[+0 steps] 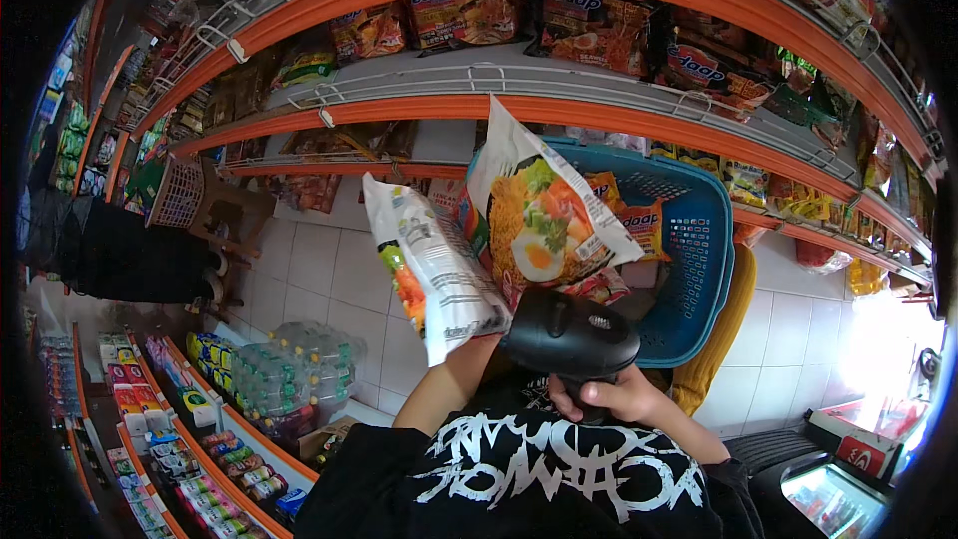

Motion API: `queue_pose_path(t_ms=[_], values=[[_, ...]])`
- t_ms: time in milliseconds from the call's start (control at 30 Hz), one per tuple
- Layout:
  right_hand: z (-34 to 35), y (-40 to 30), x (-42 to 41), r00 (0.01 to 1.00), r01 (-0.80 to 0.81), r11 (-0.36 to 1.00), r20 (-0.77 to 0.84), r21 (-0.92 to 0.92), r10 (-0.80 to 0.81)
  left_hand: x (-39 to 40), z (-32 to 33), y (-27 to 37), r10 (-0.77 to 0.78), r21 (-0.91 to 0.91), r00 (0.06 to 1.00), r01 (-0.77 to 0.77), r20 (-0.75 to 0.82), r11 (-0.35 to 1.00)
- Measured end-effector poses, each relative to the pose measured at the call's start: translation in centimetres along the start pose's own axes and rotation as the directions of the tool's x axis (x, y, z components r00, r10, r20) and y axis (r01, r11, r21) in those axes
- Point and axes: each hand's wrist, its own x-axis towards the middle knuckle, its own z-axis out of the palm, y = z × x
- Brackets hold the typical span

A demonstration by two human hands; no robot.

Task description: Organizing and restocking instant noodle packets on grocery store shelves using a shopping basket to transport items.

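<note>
My right hand (617,395) grips the handle of a black handheld barcode scanner (572,333), held in front of my chest. My left forearm (449,385) reaches up to two white printed packets, and the hand itself is hidden behind them. One packet (542,221) shows a picture of noodles with egg and faces me. The other packet (456,277) is turned partly side-on, with small print showing. Behind them is a blue plastic basket (711,292) with perforated walls. Orange instant noodle packets (642,228) lie inside it, partly covered by the held packets.
Orange-edged shelves (449,108) with wire rails and noodle packets run across the front. Shrink-wrapped bottles (292,370) stand on the tiled floor (322,262) at left, near low shelves of goods. Mustard ribbed cloth (722,329) lies along the basket. A glass-topped freezer (831,498) is at lower right.
</note>
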Motion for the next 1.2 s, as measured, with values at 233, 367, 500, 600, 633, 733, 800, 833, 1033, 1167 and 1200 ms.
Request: queue_pose_path(t_ms=[233, 367, 500, 600, 633, 733, 800, 833, 1033, 1167, 1200], values=[[-0.9, 0.9, -0.5, 0.999, -0.031, 0.997, -0.018, 0.07, 0.033, -0.6, -0.4, 0.7, -0.027, 0.138, 0.968, -0.008, 0.249, 0.99], [-1.7, 0.6, -0.9, 0.994, -0.063, 0.996, -0.092, -0.06, 0.058, 0.7, 0.1, 1.8, -0.093, 0.192, 0.923, 0.021, 0.373, 0.981], [-3.3, -1.0, -0.3, 0.89, -0.099, 0.583, -0.334, -0.806, -0.311, -0.2, 0.8, 3.3, -0.143, 0.227, 0.864, 0.034, 0.484, 0.973], [-5.8, -0.9, 1.7, 0.826, -0.258, 0.49, -0.453, -0.833, -0.336, 0.6, 1.2, 4.2, -0.161, 0.223, 0.826, 0.044, 0.54, 0.974], [-6.8, -0.5, 2.4, 0.817, -0.263, 0.49, -0.462, -0.831, -0.344, 1.2, 0.8, 4.4, -0.273, 0.21, 0.782, 0.185, 0.56, 0.96], [-8.9, -1.1, 3.3, 0.889, -0.171, 0.287, -0.273, -0.943, -0.368, 0.5, -0.5, 4.9, -0.241, 0.181, 0.81, 0.17, 0.534, 0.969], [-11.5, -1.8, 3.1, 0.914, -0.377, 0.08, -0.385, -0.923, -0.129, -0.3, -1.3, 4.8, -0.183, 0.229, 0.888, 0.091, 0.422, 0.969], [-12.2, -1.9, 2.9, 0.851, -0.497, -0.168, -0.516, -0.851, 0.094, -1.1, -2.5, 5.3, -0.154, 0.283, 0.903, 0.038, 0.4, 0.958], [-16.7, 3.5, 2.3, 0.532, -0.625, -0.545, -0.815, -0.56, 0.228, -2.5, -3.8, 7.2, -0.106, 0.409, 0.943, -0.034, 0.315, 0.912], [-22.3, 9.1, 3.6, 0.372, -0.476, -0.804, -0.91, -0.356, 0.183, -1.7, -4.3, 7.2, -0.08, 0.423, 0.963, -0.039, 0.259, 0.905], [-22.6, 9.5, 3.8, 0.368, -0.457, -0.828, -0.917, -0.324, 0.156, -2.3, -4.7, 7.0, -0.071, 0.43, 0.966, -0.046, 0.25, 0.902]])
